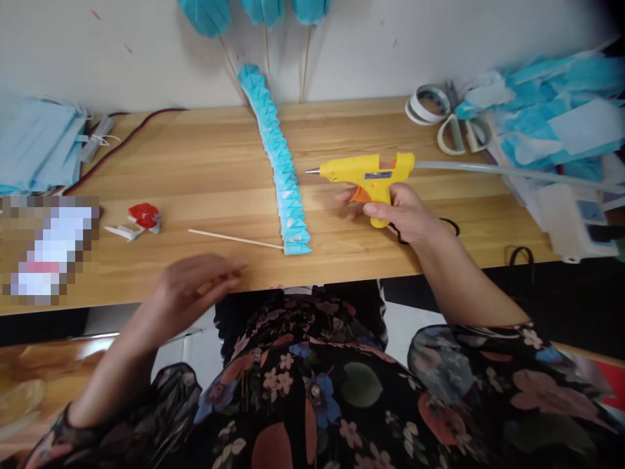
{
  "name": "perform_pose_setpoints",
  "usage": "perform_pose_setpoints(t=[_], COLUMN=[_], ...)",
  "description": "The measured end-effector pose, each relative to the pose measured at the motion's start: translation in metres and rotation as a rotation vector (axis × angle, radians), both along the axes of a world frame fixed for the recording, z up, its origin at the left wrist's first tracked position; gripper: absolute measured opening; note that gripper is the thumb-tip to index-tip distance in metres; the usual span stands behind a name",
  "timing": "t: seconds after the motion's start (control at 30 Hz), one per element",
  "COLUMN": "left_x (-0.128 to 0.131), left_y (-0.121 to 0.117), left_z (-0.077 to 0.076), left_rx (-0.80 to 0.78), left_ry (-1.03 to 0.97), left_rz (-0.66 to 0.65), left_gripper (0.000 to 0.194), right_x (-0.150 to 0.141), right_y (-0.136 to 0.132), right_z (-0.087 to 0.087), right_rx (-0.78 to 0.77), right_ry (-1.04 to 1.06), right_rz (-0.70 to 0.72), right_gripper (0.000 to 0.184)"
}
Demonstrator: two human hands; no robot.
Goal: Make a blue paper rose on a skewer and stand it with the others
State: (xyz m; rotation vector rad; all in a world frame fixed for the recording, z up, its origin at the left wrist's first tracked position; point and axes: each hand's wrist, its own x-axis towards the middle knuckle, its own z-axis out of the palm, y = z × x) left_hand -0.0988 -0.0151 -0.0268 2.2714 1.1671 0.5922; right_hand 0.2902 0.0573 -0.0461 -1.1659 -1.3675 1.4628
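Note:
My right hand is wrapped round the handle of a yellow hot glue gun, fingers by its orange trigger. Its metal nozzle points left, just right of a long pleated strip of blue material lying on the wooden table. A thin wooden stick lies crosswise, its right end at the strip's near end. My left hand hovers by the table's front edge, below the stick; its fingers are stretched out and hold nothing I can see.
Blue flowers on sticks lean at the wall. Flat blue masks lie left, near a red piece. Tape rolls, scissors and blue scraps are right. A clear glue stick extends behind the gun.

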Motion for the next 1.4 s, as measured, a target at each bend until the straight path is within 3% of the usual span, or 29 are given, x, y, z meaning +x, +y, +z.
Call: perform_pose_setpoints(t=[0.2, 0.37, 0.47, 0.63, 0.93, 1.4], left_x=[0.022, 0.035, 0.041, 0.053, 0.071, 0.074], left_y=[0.08, 0.111, 0.109, 0.092, 0.093, 0.092], left_z=[0.007, 0.007, 0.004, 0.0, -0.006, -0.024], left_rx=[0.106, 0.116, 0.079, 0.078, 0.096, 0.073], left_ry=[0.149, 0.143, 0.063, -0.077, -0.14, -0.09], left_rz=[-0.076, -0.125, -0.181, -0.197, -0.404, -0.358], left_gripper=[0.038, 0.043, 0.031, 0.018, 0.017, 0.016], right_x=[-0.001, -0.005, -0.007, -0.008, -0.005, -0.007], right_y=[-0.016, -0.047, -0.056, -0.058, -0.059, -0.061], right_z=[0.015, 0.016, 0.005, -0.007, -0.01, -0.01], right_rx=[0.002, -0.051, -0.019, 0.039, 0.064, 0.075], right_ry=[-0.032, -0.068, -0.059, -0.033, -0.047, -0.18], right_rz=[0.001, 0.098, 0.133, 0.079, 0.129, 0.169], right_gripper=[0.033, 0.049, 0.05, 0.046, 0.041, 0.044])
